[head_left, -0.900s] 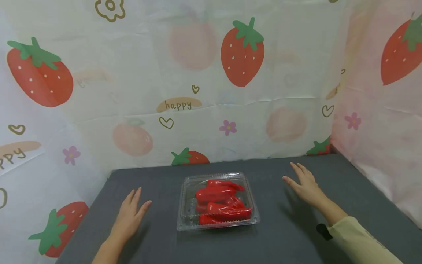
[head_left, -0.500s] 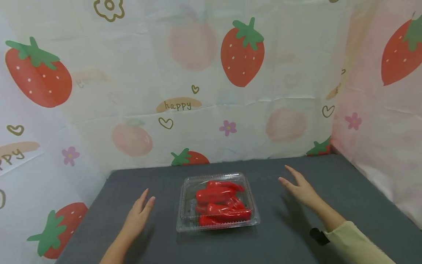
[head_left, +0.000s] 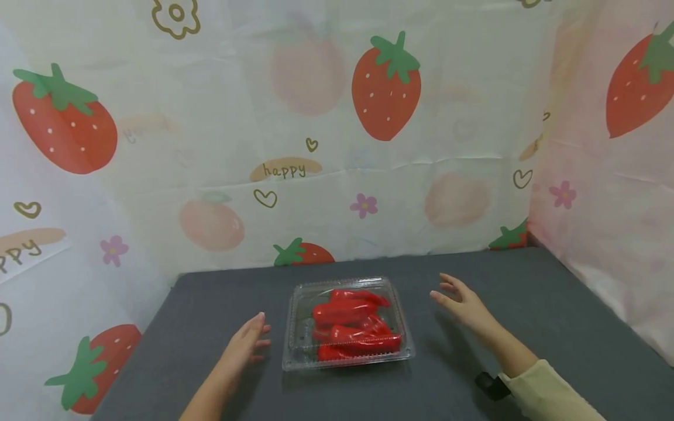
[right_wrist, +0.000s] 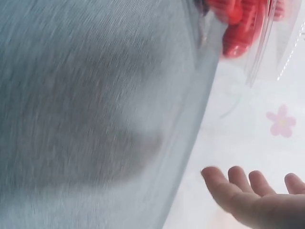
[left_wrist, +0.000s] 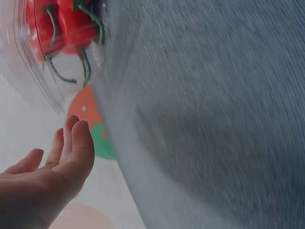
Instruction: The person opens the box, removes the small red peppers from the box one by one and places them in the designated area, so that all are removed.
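Observation:
A clear plastic clamshell box [head_left: 297, 351] with its lid down sits mid-table in the head view. Several red peppers [head_left: 344, 311] lie inside it; green stems show through the wall in the left wrist view. My left hand [head_left: 244, 346] hovers just left of the box, fingers loosely extended, touching nothing. To the box's right, a little farther off, my right hand [head_left: 466, 304] is in the air with its fingers apart and slightly bent. Both wrist views show the hands [left_wrist: 62, 167] apart from the box.
The box stands on a dark grey tabletop [head_left: 342, 400]. Behind it hangs a pale curtain [head_left: 326, 228] printed with strawberries, and similar cloth closes both sides. A small black object [head_left: 492, 386] sits at the right sleeve's cuff.
My two hands have come in toward the box, the left one moving right and the right one moving left and slightly down. The box has stayed in place.

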`<state>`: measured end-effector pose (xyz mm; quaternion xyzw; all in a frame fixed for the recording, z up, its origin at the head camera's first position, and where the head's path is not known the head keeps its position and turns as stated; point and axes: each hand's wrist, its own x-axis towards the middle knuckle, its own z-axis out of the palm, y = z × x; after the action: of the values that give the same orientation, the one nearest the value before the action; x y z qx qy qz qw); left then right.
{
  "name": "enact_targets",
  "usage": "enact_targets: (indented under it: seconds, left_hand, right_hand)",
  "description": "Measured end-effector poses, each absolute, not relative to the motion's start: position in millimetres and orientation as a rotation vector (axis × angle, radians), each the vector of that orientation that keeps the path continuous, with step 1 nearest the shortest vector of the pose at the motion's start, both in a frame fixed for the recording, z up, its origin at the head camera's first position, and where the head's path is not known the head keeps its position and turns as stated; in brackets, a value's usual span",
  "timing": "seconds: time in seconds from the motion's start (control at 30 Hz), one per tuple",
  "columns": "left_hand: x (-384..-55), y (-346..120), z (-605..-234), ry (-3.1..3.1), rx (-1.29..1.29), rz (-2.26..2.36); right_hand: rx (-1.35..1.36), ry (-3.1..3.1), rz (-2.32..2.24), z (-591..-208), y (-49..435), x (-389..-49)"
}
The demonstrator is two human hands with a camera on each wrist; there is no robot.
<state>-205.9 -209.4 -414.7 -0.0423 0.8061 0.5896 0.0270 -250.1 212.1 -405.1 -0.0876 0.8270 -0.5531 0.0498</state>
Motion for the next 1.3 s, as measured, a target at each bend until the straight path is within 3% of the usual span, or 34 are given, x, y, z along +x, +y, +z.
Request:
enact_targets:
  seconds: [0.5, 1.3]
  left_hand:
    - [-207.9, -176.0, -420.9, 2.383, -0.159, 1.872]
    - [-205.9, -168.8, -420.0, 2.386, -0.3, 1.866]
  right_hand:
    - [-0.231, 2.288, -1.787, -415.3, 177.9, -240.7]
    - [-0.119, 2.281, -1.721, -422.8, 149.5, -235.1]
